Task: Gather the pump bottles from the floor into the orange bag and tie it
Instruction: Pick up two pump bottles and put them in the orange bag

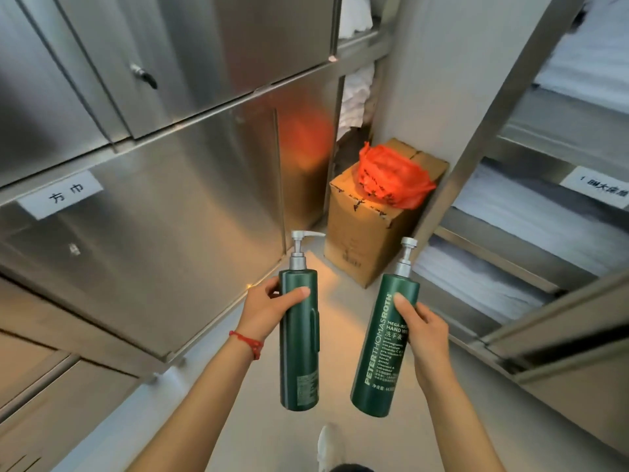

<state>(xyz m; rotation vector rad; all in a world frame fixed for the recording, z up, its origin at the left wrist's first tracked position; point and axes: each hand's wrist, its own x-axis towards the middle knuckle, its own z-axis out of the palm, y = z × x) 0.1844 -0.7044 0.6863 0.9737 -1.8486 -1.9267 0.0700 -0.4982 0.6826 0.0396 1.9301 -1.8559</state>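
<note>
Room: a narrow aisle between steel cabinets (177,137) on your left and linen shelves (510,260) on your right; pale floor (238,396) runs to the far wall.
Cardboard box (371,229): stands on the floor at the aisle's far end, against the wall.
Orange bag (391,178): lies crumpled on top of the box; whether its mouth is open cannot be told.
Left bottle (299,338): green pump bottle, upright, held off the floor.
Right bottle (384,345): same kind, printed label toward you, tilted slightly.
Left hand (269,308): fingers and thumb wrapped round the left bottle's upper body.
Right hand (425,328): fingers curled behind the right bottle, thumb pressed on its front.
Step in hand: carrying; you appear partway, with two bottles lifted and neither bagged.
Next move: walk to the box; you will likely need to free one hand to open the bag before dropping the bottles in.
</note>
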